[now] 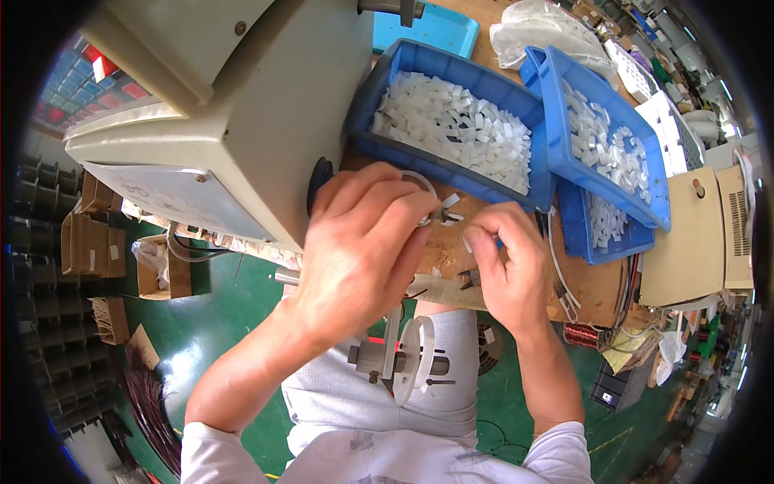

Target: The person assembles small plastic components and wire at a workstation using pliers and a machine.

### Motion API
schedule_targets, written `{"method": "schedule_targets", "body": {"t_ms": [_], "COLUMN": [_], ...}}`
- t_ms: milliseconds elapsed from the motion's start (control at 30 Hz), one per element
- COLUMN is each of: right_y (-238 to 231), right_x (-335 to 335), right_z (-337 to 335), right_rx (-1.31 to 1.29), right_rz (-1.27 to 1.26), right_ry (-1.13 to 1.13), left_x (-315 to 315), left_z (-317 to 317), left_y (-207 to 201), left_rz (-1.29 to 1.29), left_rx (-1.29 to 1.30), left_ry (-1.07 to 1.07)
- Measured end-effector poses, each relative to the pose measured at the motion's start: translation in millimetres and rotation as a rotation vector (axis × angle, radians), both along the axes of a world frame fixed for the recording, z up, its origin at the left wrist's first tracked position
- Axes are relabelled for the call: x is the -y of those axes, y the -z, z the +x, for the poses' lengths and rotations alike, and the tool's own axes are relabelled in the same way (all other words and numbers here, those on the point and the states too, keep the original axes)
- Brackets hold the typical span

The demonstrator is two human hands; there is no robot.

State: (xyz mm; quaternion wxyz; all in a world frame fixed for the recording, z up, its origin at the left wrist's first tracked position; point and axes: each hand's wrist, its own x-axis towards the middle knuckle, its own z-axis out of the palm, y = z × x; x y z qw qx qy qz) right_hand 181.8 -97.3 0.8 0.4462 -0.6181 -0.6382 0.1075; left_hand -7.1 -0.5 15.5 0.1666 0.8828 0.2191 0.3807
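My left hand curls over the end of a machine spindle, fingers closed round a whitish disc whose rim shows behind the knuckles. A small metal tip sticks out past its fingertips. What lies under the palm is hidden. Just to the right, my right hand is closed in a pinch, with a small white plastic piece between thumb and forefinger. A few loose white pieces rest on the wooden bench between both hands.
A large beige machine stands left. Beyond my hands, a blue bin holds many white pieces; another blue bin sits tilted on a third at right. A beige box stands far right. Below, a spool holder hangs before my lap.
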Motion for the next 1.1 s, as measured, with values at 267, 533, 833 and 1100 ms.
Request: {"method": "schedule_targets", "body": {"t_ms": [267, 533, 833, 1100], "right_y": [3, 4, 9, 13], "right_x": [-18, -26, -31, -34], "right_z": [5, 7, 7, 13], "right_rx": [0.0, 0.009, -0.013, -0.035], "right_rz": [0.031, 0.04, -0.034, -0.069], "right_ry": [0.047, 0.053, 0.069, 0.072], "left_x": [-26, -59, -73, -52], "left_z": [33, 64, 75, 64], "left_y": [16, 13, 19, 17], "left_rz": [-0.06, -0.276, -0.278, -0.288], "left_rx": [-0.453, -0.441, -0.41, -0.243], "left_ry": [-0.132, -0.287, -0.329, -0.327]}}
